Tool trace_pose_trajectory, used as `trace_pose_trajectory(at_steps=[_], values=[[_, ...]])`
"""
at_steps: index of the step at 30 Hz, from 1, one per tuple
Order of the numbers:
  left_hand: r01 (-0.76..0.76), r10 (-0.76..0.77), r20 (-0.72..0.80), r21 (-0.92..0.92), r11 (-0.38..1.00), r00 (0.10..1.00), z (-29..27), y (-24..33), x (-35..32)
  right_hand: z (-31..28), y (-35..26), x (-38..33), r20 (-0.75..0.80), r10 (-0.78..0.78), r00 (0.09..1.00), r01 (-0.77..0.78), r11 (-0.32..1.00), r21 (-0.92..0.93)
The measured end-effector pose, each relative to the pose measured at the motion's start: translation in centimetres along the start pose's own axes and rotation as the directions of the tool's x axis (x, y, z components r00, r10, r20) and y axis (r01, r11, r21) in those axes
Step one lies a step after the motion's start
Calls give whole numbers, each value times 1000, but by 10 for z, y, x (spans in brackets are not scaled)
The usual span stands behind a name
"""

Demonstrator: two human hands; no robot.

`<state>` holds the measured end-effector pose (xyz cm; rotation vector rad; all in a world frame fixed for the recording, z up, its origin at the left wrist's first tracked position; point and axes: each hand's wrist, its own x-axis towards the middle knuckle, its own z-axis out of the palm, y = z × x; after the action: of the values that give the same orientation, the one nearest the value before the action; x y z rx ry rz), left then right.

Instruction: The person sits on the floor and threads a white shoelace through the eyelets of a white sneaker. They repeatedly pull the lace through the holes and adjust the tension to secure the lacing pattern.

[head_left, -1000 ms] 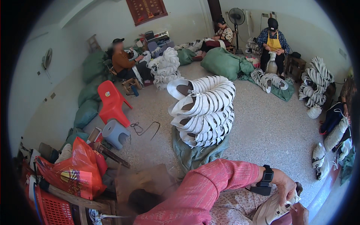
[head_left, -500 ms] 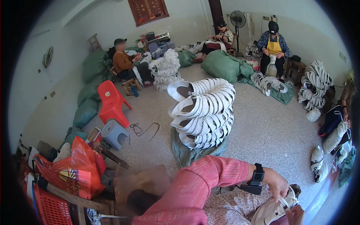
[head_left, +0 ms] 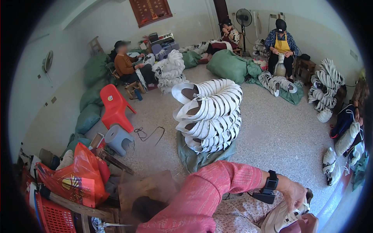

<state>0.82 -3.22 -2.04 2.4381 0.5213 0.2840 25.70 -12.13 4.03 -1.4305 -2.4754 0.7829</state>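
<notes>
In my lap, on a pale flowered cloth (head_left: 239, 211), rests a white shoe (head_left: 278, 222) with a dark opening at its far end. My left hand (head_left: 294, 194), in a pink sleeve with a black watch (head_left: 269, 185) at the wrist, bends over the shoe's lacing. Its thumb and fingers pinch a white shoelace there. Close by at the lower edge, my right hand (head_left: 309, 223) has its fingers curled against the near side of the shoe. What those fingers grip is hidden.
A tall stack of white shoes (head_left: 210, 112) stands on green cloth ahead. Left are a red chair (head_left: 116, 106), a grey stool (head_left: 117, 138), an orange-red bag (head_left: 77, 174) and a red basket (head_left: 56, 215). Several people work farther off; more shoes (head_left: 329, 167) lie right.
My left hand has moved slightly right and down toward the lacing. The lace loop that stood up between my hands is lower now. My right hand has shifted a little.
</notes>
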Motion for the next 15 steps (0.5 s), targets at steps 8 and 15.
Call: trace_pose_trajectory(at_steps=[8,15], values=[[-14,13,58,16,1000,998,4,-25,32,-23,-38,12,157,-29,987,58,982,-180],[58,-46,100,-118,991,994,0,-39,19,-27,-17,15,133,-27,991,41,994,-105]])
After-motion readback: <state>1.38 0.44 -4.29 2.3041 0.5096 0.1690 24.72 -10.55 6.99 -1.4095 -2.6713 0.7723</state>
